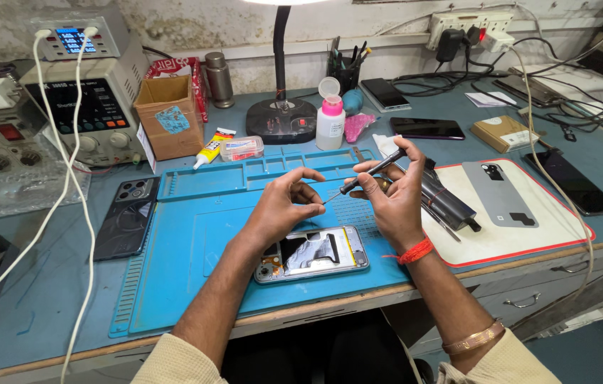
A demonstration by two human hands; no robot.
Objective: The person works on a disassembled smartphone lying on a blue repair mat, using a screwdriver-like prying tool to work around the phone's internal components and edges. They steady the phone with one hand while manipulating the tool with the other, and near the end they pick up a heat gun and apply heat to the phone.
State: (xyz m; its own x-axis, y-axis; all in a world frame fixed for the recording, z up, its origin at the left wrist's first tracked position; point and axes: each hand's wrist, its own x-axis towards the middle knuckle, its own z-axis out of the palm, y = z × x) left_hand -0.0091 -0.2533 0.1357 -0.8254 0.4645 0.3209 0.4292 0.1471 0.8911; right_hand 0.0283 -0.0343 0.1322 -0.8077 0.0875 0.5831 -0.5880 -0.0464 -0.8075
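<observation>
My right hand (394, 195) grips a thin black screwdriver (376, 171), its tip pointing left toward my left hand (283, 203). The left hand's fingertips pinch together right at the screwdriver's tip; whatever they hold is too small to make out. Below both hands an opened phone (312, 254) lies on the blue work mat (187, 263), its back removed and its insides showing. Both hands hover a little above it.
A grey phone back cover (498, 192) and a dark tool (451, 206) lie on a white red-edged pad (515, 242). A black phone case (127, 217) lies left. At the back: a power supply (95, 107), cardboard box (170, 114), lamp base (281, 119), white bottle (330, 121), several phones, cables.
</observation>
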